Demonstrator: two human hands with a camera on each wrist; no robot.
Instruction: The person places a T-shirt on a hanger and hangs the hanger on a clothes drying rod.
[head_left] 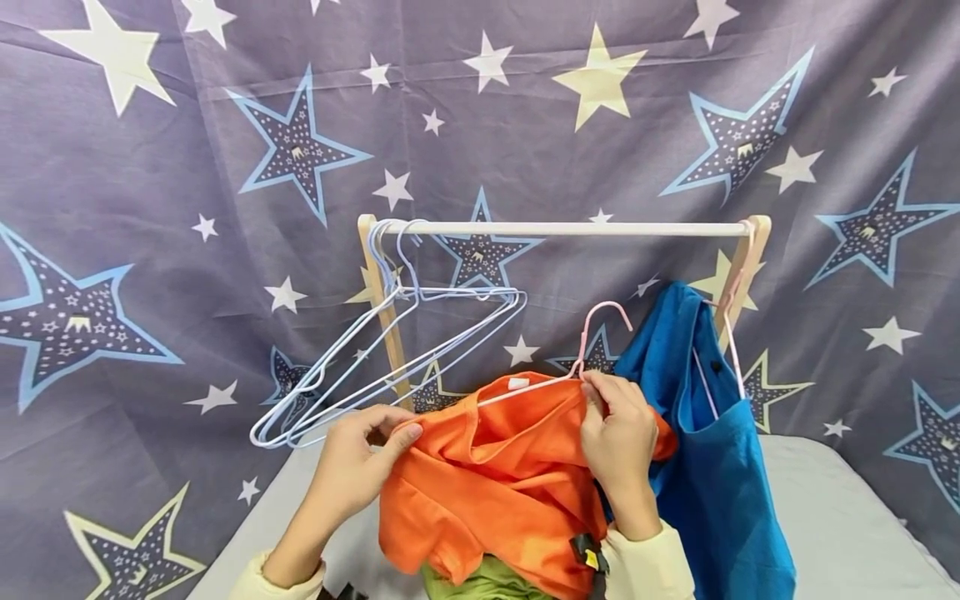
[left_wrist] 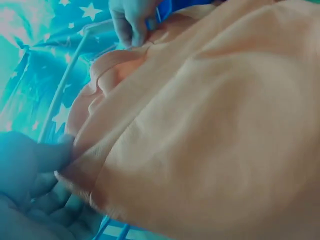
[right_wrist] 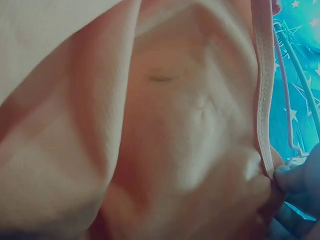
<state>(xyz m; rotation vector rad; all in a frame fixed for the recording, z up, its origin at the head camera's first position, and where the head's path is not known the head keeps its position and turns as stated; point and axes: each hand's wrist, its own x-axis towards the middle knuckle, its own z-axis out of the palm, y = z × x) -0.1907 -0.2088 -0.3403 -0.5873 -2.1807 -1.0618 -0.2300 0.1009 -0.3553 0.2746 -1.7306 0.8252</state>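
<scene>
An orange shirt (head_left: 510, 475) hangs between my two hands, with a pink hanger (head_left: 585, 337) partly inside its neck opening. My left hand (head_left: 360, 454) pinches the shirt's shoulder between thumb and fingers; the left wrist view shows the cloth's folded corner (left_wrist: 75, 180) in that grip. My right hand (head_left: 621, 429) pinches the neckline on the other side, close by the base of the hanger's hook. In the right wrist view the stitched neckline edge (right_wrist: 265, 100) runs down to the thumb. The hanger's lower part is hidden by the cloth.
A rack with a white rail (head_left: 585, 228) stands behind the shirt. Several bare hangers (head_left: 390, 367) hang at its left end. A blue garment (head_left: 720, 475) on a pink hanger hangs at the right. Green cloth (head_left: 487, 581) lies below, on the grey surface (head_left: 840, 517).
</scene>
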